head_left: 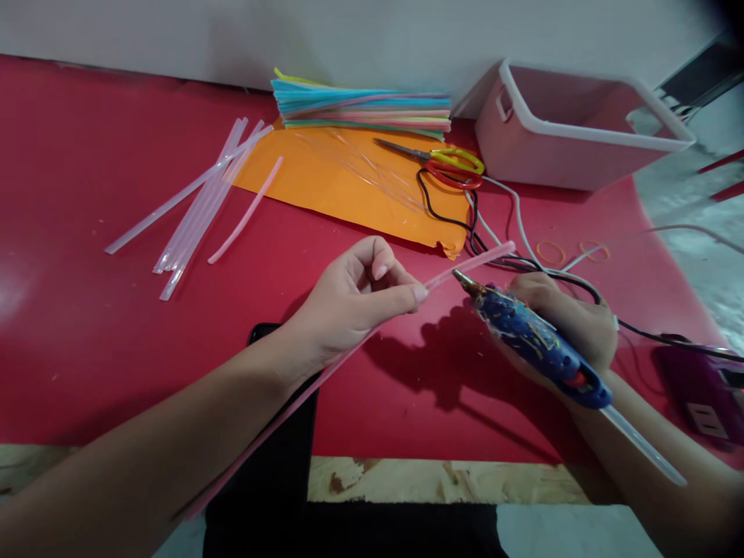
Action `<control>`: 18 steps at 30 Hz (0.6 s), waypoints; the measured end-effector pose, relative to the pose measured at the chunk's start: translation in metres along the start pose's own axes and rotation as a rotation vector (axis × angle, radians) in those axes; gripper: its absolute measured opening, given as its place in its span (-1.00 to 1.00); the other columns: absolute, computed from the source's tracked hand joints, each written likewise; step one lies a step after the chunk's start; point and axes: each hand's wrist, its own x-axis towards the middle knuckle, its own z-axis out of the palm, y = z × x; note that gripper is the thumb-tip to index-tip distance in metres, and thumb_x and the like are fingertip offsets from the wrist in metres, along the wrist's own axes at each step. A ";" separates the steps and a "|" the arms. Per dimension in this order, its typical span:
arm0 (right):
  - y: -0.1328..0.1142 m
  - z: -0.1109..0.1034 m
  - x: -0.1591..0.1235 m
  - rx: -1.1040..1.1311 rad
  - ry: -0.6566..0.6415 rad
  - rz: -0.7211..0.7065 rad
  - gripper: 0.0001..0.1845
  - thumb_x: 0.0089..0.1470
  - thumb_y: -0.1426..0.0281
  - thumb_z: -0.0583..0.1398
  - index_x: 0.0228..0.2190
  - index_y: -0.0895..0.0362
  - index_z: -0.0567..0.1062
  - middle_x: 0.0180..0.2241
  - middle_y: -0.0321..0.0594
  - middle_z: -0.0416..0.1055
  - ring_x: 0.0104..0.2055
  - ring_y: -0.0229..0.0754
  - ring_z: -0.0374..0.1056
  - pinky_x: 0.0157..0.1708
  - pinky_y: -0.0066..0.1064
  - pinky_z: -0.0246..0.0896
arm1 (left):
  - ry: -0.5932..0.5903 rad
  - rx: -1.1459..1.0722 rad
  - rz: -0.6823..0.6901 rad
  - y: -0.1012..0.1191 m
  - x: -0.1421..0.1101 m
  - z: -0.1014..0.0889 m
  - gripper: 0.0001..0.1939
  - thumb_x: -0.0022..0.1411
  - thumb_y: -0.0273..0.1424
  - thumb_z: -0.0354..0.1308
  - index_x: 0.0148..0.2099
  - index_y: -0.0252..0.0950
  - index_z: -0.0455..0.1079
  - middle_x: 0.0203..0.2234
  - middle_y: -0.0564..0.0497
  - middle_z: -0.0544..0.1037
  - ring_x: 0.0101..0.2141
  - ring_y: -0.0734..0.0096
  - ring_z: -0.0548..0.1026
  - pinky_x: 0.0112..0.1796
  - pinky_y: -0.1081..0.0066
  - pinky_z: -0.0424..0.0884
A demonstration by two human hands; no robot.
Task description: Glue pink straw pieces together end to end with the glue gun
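My left hand [354, 306] pinches a long pink straw [470, 265] between thumb and fingers; the straw runs from the lower left under my forearm up to the right. My right hand [566, 318] is wrapped round a blue hot glue gun [535, 341] with a clear glue stick [645, 446] poking out of its back. The gun's metal nozzle [462, 279] points left and sits just below the straw's free end, close to it.
Several clear glue sticks [198, 201] lie at the left on the red table [87, 310]. An orange sheet [342, 186], a stack of coloured straws [360, 105], scissors [447, 161], a pink bin [570, 124], cables [500, 232], rubber bands [551, 252] and a power strip [703, 391] lie behind and right.
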 end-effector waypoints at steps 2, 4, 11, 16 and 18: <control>0.002 -0.001 0.001 0.031 -0.071 -0.064 -0.86 0.13 0.49 0.25 -0.26 0.02 0.48 -0.43 -0.30 0.48 -0.41 -0.20 0.39 -0.28 -0.32 0.33 | -0.005 -0.002 0.005 0.000 0.000 0.000 -0.56 0.04 -0.60 0.38 -0.41 -0.24 0.10 -0.56 0.19 0.52 -0.53 0.67 0.39 -0.39 0.55 0.34; 0.002 -0.001 0.001 0.002 -0.097 -0.071 -0.87 0.13 0.48 0.25 -0.26 0.03 0.48 -0.43 -0.30 0.49 -0.42 -0.22 0.39 -0.28 -0.34 0.34 | -0.005 -0.001 0.009 0.000 0.000 0.001 -0.56 0.04 -0.60 0.38 -0.41 -0.24 0.10 -0.56 0.19 0.51 -0.53 0.67 0.38 -0.40 0.56 0.33; -0.004 0.002 -0.002 -0.118 0.024 0.042 -0.87 0.09 0.45 0.29 -0.30 0.01 0.46 -0.43 -0.31 0.49 -0.41 -0.20 0.44 -0.39 -0.40 0.34 | 0.021 0.014 0.024 -0.001 0.000 -0.001 -0.57 0.06 -0.61 0.37 -0.39 -0.24 0.11 -0.56 0.20 0.49 -0.52 0.67 0.39 -0.40 0.57 0.32; -0.005 0.004 0.000 -0.092 -0.062 0.045 -0.83 0.09 0.44 0.29 -0.26 -0.01 0.46 -0.42 -0.32 0.51 -0.42 -0.20 0.43 -0.36 -0.38 0.36 | 0.025 0.041 0.041 -0.002 0.000 -0.003 -0.58 0.08 -0.59 0.38 -0.39 -0.24 0.11 -0.55 0.18 0.50 -0.50 0.66 0.39 -0.38 0.56 0.33; -0.005 0.005 0.000 -0.115 -0.033 0.074 -0.83 0.08 0.45 0.30 -0.28 -0.01 0.45 -0.40 -0.33 0.52 -0.39 -0.20 0.46 -0.35 -0.41 0.37 | 0.029 0.044 0.042 -0.002 0.001 -0.003 -0.57 0.07 -0.59 0.38 -0.39 -0.23 0.11 -0.55 0.19 0.50 -0.51 0.66 0.38 -0.40 0.56 0.32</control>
